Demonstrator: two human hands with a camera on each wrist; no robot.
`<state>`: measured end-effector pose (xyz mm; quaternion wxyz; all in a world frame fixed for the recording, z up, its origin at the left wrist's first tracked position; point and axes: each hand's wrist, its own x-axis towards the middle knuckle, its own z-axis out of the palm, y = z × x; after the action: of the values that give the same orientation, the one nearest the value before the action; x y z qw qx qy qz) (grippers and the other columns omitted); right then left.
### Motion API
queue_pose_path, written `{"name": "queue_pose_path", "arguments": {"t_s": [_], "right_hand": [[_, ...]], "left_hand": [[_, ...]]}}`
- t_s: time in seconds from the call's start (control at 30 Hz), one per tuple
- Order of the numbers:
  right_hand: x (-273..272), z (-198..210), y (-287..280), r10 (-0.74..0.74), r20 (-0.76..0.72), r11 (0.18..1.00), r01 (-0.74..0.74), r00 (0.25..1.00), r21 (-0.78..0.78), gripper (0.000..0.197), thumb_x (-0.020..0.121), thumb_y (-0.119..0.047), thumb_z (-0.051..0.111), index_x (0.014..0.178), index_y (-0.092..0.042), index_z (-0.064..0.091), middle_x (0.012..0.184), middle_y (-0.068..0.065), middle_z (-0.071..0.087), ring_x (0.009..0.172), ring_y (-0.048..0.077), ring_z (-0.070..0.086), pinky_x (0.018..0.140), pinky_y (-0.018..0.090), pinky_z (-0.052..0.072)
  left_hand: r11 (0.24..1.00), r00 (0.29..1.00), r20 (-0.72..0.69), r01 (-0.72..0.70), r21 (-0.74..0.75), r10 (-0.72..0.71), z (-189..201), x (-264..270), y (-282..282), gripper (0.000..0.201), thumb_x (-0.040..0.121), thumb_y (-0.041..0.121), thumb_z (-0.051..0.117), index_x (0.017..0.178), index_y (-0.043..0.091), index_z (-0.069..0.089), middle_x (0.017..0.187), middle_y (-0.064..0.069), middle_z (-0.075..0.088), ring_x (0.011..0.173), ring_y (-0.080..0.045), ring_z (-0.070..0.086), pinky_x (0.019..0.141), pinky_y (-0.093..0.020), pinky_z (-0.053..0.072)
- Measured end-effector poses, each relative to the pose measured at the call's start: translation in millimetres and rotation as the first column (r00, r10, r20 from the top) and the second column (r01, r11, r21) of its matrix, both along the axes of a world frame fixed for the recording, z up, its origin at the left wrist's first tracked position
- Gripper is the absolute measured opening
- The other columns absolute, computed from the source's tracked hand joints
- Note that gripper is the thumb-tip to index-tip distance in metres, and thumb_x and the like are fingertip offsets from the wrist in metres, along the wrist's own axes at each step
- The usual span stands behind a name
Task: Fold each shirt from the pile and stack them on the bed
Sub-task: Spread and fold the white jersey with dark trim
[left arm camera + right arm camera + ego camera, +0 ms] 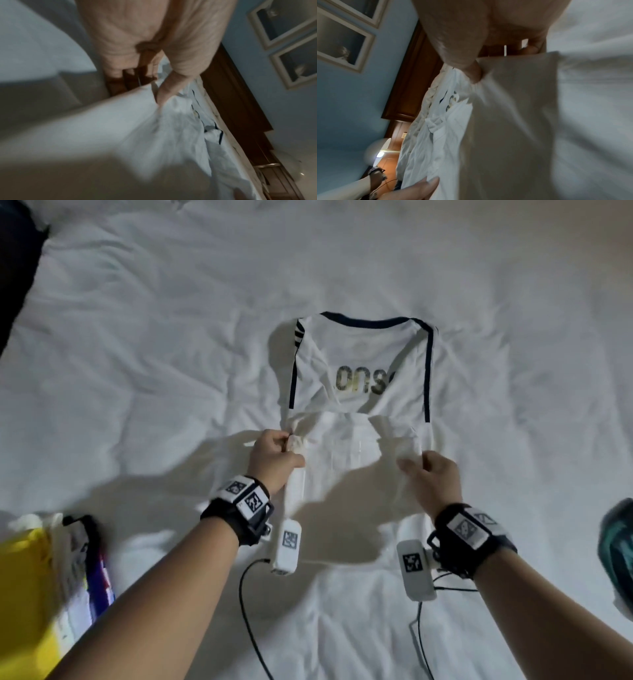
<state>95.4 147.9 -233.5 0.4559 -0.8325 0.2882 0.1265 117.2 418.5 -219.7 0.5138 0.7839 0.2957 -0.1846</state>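
Observation:
A white jersey [363, 364] with navy collar and side stripes lies back-up on the bed, gold letters across it, sleeves folded inward. Its lower part is lifted off the sheet. My left hand [279, 448] pinches the left bottom corner of the jersey [171, 121]. My right hand [424, 470] pinches the right bottom corner, thumb on top of the jersey [513, 108]. In the left wrist view my left hand [154, 83] has thumb and fingers curled into the cloth. My right hand [481, 63] presses its thumb into the fabric.
The white bed sheet [154, 354] is wrinkled all around. A pile of clothes, yellow, white and blue [51, 583], lies at the near left. A teal garment [616, 546] sits at the right edge. A wooden headboard [231, 101] and framed pictures [342, 40] stand beyond.

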Motion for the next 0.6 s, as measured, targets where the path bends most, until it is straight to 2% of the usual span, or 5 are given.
{"name": "queue_pose_path", "arguments": {"t_s": [0.1,0.2,0.3,0.43,0.6], "right_hand": [[2,2,2,-0.071,0.137,0.997,0.07,0.988,0.01,0.044,0.093,-0.029,0.068,0.063,-0.009,0.043,0.057,0.002,0.041,0.056,0.02,0.038,0.051,0.033,0.033],[20,6,1,-0.107,0.231,0.994,0.098,0.967,0.05,0.037,0.09,-0.033,0.066,0.073,-0.002,0.053,0.063,0.012,0.051,0.059,0.021,0.044,0.055,0.038,0.04],[43,2,-3,-0.123,0.235,0.992,0.116,0.964,0.042,0.03,0.089,-0.035,0.067,0.08,-0.007,0.061,0.067,0.01,0.063,0.06,0.026,0.054,0.059,0.041,0.049],[56,-2,-3,0.011,0.132,0.995,0.002,0.991,-0.099,0.035,0.096,-0.033,0.065,0.074,-0.009,0.055,0.063,0.003,0.057,0.058,0.02,0.051,0.049,0.024,0.036],[72,2,-7,-0.031,0.18,0.994,0.049,0.983,-0.096,0.029,0.098,-0.037,0.062,0.084,-0.012,0.062,0.071,0.001,0.062,0.064,0.018,0.056,0.051,0.02,0.039]], "left_hand": [[0.998,0.981,0.192,-0.006,0.066,-0.007,-7,0,-3,0.028,0.078,0.003,0.079,0.096,0.022,0.069,0.092,0.004,0.076,0.086,-0.014,0.072,0.083,-0.033,0.06],[0.996,0.939,0.344,-0.038,0.079,0.008,2,18,-5,0.026,0.082,0.004,0.078,0.093,0.025,0.069,0.09,0.006,0.076,0.083,-0.009,0.072,0.077,-0.021,0.057],[0.994,0.929,0.359,-0.107,0.037,0.087,-6,39,-4,0.027,0.082,0.003,0.077,0.091,0.025,0.067,0.091,0.003,0.077,0.084,-0.012,0.074,0.077,-0.024,0.058],[0.992,0.956,0.288,-0.09,0.092,0.06,-26,49,-10,0.023,0.081,0.0,0.073,0.097,0.016,0.067,0.09,-0.001,0.076,0.086,-0.021,0.073,0.08,-0.031,0.058],[0.991,0.925,0.375,-0.098,0.092,0.057,-20,69,-9,0.027,0.082,0.005,0.076,0.1,0.021,0.064,0.091,0.006,0.074,0.082,-0.012,0.071,0.076,-0.027,0.057]]}}
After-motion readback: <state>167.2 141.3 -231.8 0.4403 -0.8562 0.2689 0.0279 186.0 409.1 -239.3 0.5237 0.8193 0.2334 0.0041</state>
